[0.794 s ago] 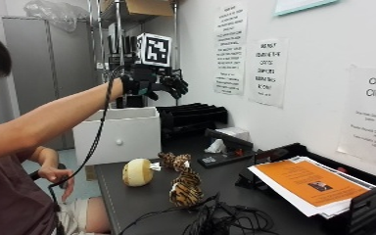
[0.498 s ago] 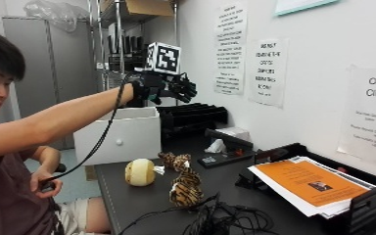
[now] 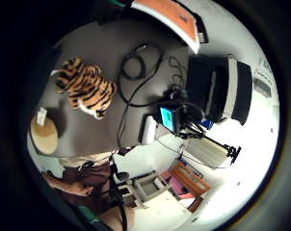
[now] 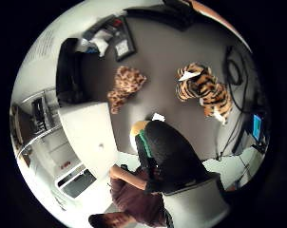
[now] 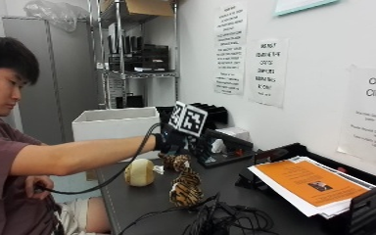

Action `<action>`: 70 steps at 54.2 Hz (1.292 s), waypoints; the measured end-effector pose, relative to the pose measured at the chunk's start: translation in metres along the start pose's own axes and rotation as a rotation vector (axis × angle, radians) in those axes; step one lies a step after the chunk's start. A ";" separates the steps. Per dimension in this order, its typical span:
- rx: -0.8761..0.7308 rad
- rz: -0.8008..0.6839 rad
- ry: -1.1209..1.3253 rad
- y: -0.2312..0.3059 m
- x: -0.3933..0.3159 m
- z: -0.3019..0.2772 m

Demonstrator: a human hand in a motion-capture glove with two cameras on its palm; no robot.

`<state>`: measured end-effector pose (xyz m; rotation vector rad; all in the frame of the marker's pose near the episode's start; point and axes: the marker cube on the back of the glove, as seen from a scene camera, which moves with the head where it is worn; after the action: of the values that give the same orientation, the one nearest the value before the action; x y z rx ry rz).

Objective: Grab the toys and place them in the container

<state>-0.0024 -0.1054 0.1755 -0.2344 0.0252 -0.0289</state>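
Gloved hand (image 5: 170, 141) has dropped from high to just above the toys (image 5: 175, 161); fingers unreadable. Descent suggests first pick, none binned.

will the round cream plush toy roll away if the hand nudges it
Possibly: the round cream plush toy looks ball-shaped and sits free on the dark table, so a nudge might roll it. Its soft fabric should drag and probably stop it soon. It looks light and squashy, not fragile.
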 end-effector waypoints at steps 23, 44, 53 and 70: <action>-0.027 0.050 -0.171 -0.047 0.009 0.122; 0.030 0.012 -0.151 -0.047 -0.002 0.081; 0.163 0.003 -0.101 -0.005 -0.008 -0.025; 0.355 -0.032 0.041 0.080 -0.051 -0.171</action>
<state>-0.0561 -0.0655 -0.0080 0.1211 0.0570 -0.0689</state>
